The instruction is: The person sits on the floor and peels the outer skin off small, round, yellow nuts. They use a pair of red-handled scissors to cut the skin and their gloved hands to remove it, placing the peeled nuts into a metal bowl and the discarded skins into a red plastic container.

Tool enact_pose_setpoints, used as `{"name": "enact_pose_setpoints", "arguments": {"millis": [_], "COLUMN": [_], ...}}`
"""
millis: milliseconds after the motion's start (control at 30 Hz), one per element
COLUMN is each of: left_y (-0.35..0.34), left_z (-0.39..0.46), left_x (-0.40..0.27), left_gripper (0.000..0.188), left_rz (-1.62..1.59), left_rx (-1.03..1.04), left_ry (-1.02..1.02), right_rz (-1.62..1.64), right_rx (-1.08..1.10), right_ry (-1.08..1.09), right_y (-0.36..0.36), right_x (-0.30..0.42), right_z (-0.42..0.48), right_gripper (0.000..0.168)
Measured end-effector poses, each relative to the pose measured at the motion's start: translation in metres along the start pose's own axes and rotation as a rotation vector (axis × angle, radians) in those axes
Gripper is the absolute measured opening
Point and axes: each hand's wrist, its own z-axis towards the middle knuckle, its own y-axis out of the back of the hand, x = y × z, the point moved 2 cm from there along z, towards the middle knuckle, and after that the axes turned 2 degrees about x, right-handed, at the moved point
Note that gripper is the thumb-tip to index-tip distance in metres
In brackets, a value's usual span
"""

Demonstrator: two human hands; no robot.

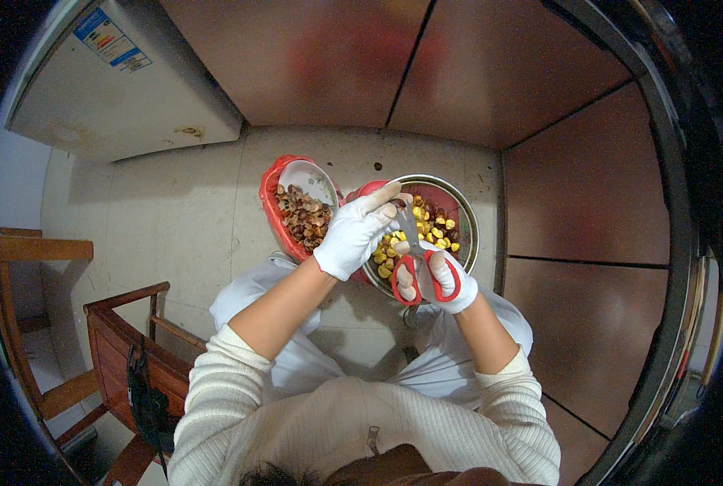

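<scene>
Both my hands wear white gloves with tan fingertips. My right hand grips red-handled scissors, their blades pointing up and meeting at a dark brown chestnut. That chestnut is held between the fingers of my left hand. Under both hands stands a round metal basin with peeled yellow chestnuts and unpeeled brown ones. Left of my left hand, a container lined with a red plastic bag holds brown shells and a white bowl. The scissor tips are partly hidden at the chestnut.
Reddish-brown cabinet panels line the far and right sides. A white appliance stands at the upper left. Wooden chairs are at the lower left, a black strap hanging on one. A small dark piece lies on the tiled floor.
</scene>
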Motion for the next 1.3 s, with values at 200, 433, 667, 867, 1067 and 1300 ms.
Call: {"name": "enact_pose_setpoints", "arguments": {"millis": [200,433,667,867,1067,1300], "left_y": [-0.011,-0.013,-0.016,-0.011,-0.022,-0.020], "left_z": [-0.004,-0.004,-0.004,-0.006,-0.009,-0.009], "left_x": [-0.017,-0.026,-0.027,-0.017,-0.029,-0.028], "left_gripper": [0.058,0.062,0.064,0.062,0.057,0.065], "left_rz": [0.644,0.855,0.746,0.617,0.646,0.724], "left_rx": [-0.069,-0.015,0.016,-0.065,-0.109,-0.135], "left_ry": [0.073,-0.070,-0.056,-0.051,-0.036,0.001], "right_rz": [-0.234,0.061,0.324,-0.322,-0.770,-1.392], "right_rx": [-0.109,-0.105,-0.041,-0.214,-0.458,-0.566], "right_ry": [-0.042,-0.070,-0.057,-0.005,-0.059,-0.083], "right_y": [0.000,-0.008,-0.009,-0.015,-0.010,-0.011], "right_x": [0.008,0.012,0.005,0.014,0.012,0.016], "right_z": [-0.002,-0.006,-0.008,-0.003,-0.002,0.001], "right_gripper": [0.063,0.061,0.060,0.052,0.022,0.026]}}
